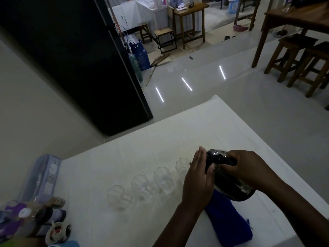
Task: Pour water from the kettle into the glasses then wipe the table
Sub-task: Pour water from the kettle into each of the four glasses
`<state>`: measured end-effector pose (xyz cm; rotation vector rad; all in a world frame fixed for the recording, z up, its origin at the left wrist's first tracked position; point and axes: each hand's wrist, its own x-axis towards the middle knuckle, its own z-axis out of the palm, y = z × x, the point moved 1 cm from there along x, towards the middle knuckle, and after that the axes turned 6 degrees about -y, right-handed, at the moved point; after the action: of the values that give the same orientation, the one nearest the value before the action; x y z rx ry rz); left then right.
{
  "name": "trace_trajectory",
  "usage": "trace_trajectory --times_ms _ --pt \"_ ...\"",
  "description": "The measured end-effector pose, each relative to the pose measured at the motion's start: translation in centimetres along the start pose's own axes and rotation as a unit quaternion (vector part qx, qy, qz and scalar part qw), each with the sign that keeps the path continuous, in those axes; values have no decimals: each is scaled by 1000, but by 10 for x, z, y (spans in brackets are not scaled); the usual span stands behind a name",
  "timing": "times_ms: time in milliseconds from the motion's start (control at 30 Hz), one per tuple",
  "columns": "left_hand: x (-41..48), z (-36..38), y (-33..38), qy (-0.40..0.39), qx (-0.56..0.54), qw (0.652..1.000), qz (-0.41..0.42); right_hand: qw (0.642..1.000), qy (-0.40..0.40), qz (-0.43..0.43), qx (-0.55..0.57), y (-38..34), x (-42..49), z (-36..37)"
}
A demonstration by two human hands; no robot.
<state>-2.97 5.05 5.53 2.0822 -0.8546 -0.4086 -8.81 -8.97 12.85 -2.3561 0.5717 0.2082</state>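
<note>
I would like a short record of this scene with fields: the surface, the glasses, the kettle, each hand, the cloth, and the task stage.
surface: white table
glasses: four clear glasses in a diagonal row, upright; water level cannot be told
kettle: dark kettle tilted toward the glass at the far right end of the row
right hand: right hand grips the kettle handle
left hand: left hand flat against the kettle's side near the lid
cloth: blue cloth lying on the table under the kettle
task stage: pouring; wiping not yet begun
</note>
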Motion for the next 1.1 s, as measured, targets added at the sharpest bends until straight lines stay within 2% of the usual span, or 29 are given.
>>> trace_trajectory --times_ms 1100 --pt "-4 -8 -4 -7 -10 1000 -5 1000 19 -7 -19 -9 -1 6"
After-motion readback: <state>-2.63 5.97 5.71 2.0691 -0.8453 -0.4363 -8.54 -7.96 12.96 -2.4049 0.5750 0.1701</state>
